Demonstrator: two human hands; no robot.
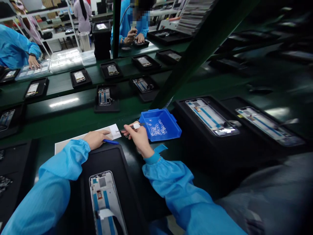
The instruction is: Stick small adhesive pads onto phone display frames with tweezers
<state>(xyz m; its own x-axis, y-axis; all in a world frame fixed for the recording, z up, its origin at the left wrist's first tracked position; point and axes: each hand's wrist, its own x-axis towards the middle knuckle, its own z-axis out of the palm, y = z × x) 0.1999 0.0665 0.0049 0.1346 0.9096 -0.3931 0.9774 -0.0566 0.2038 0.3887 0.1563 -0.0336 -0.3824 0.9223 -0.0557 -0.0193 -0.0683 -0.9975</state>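
Observation:
My right hand [139, 135] is closed on dark tweezers [129, 127], their tip over the right end of a white paper strip [115, 130]. A small white piece shows at the fingers. My left hand [97, 138] rests on the strip, holding a blue pen-like tool [111, 141] that points right. Just right of my right hand sits a blue bin [172, 129] with many small clear rings [158, 129]. Nearer to me, a phone frame [107, 202] with blue strips and a loose white flap lies in a black tray [91, 163].
More phone frames [211, 117] in black trays stand at the right. Smaller trays [79, 77] line the green conveyor beyond. A dark green post [186, 62] slants across the upper right. At the far side, people in blue sleeves work with their hands [33, 62].

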